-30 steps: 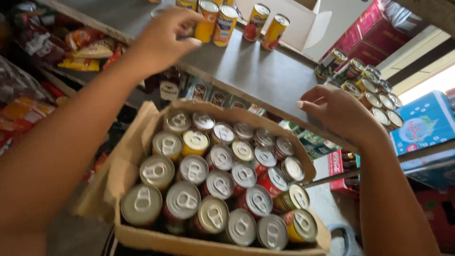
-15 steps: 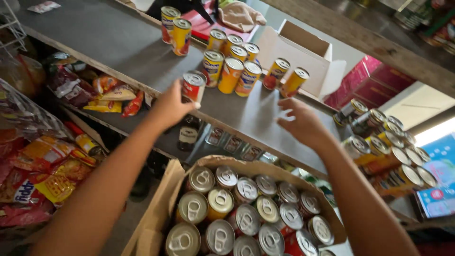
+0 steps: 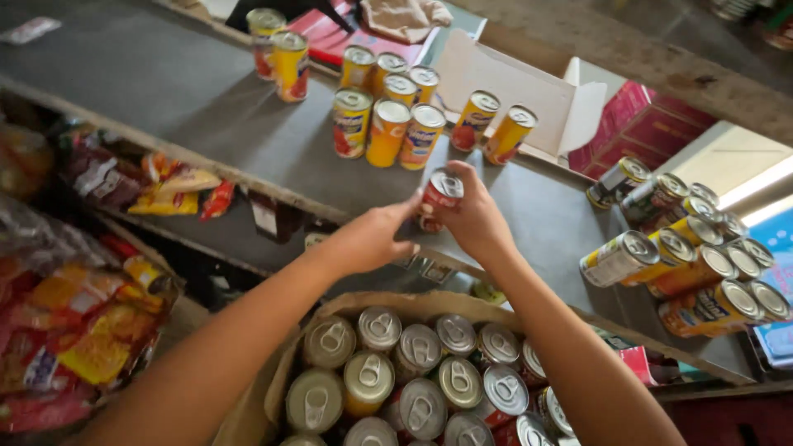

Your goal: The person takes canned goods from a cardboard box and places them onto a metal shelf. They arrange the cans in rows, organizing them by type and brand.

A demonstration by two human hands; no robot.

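Gripping a red can (image 3: 440, 196) in my right hand (image 3: 475, 221), I've brought it over from my left hand (image 3: 372, 239), whose fingertips now only touch it, low above the grey shelf (image 3: 165, 91). Below, the cardboard box (image 3: 396, 304) sits packed with upright cans (image 3: 417, 372); more stand grouped beyond.

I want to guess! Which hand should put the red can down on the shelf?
Probably the right hand: it wraps around the red can above the grey shelf, while the left hand only touches it with fingertips.
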